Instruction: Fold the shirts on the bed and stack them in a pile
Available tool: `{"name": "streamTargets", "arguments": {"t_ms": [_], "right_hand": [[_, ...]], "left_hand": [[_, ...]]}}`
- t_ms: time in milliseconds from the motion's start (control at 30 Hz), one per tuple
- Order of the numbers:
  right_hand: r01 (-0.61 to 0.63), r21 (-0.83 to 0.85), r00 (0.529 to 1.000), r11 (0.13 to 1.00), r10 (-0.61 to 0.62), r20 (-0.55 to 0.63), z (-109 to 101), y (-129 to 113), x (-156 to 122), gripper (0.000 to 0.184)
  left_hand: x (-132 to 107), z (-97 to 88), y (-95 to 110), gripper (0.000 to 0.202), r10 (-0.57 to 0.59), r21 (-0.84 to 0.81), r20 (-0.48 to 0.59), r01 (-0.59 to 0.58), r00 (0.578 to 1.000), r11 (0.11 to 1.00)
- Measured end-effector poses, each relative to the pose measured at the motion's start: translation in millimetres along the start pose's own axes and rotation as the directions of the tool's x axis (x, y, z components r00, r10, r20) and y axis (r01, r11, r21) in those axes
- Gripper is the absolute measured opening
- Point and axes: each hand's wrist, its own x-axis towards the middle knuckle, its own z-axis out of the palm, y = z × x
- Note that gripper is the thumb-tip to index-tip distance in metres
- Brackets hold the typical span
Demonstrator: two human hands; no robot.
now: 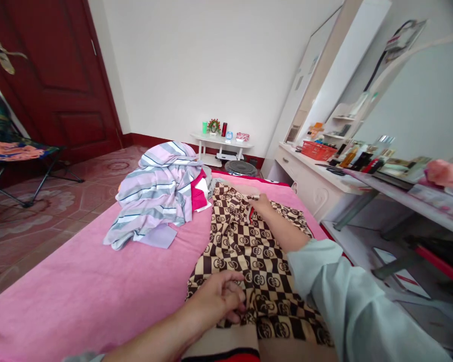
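Note:
A brown-and-beige checked garment (251, 246) lies spread on the pink bed cover (109, 286). Its near end has a plain beige band edged in black and red, and a small red-and-black trim shows near its far end. My right hand (262, 205) reaches to that far end, its fingers closed on the fabric beside the trim. Over the near part of the garment is my left hand (226, 296), index finger stretched and the others loosely curled apart, with nothing seen in it.
A heap of striped bedding (158, 188) lies left on the bed, by a lilac sheet (158, 236). Beyond the bed stands a low white table (222, 140) with small items. A dresser (313, 171) and a shelf unit (392, 193) line the right; a folding chair (18, 151) stands left.

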Motion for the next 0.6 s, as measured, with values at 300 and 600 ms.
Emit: {"name": "streamTargets", "arguments": {"t_ms": [300,600], "right_hand": [[0.538,-0.051,0.803,0.842,-0.492,0.336,-98.1,18.8,-166.9,0.016],[0.84,-0.224,0.514,0.494,-0.595,0.618,-182.8,99.2,-272.2,0.022]], "left_hand": [[-74.2,-18.8,27.7,0.039,0.397,0.71,0.176,-0.396,0.901,0.583],[-106.9,-37.7,-13.7,0.063,0.567,0.893,0.438,-0.411,0.697,-0.185]]}}
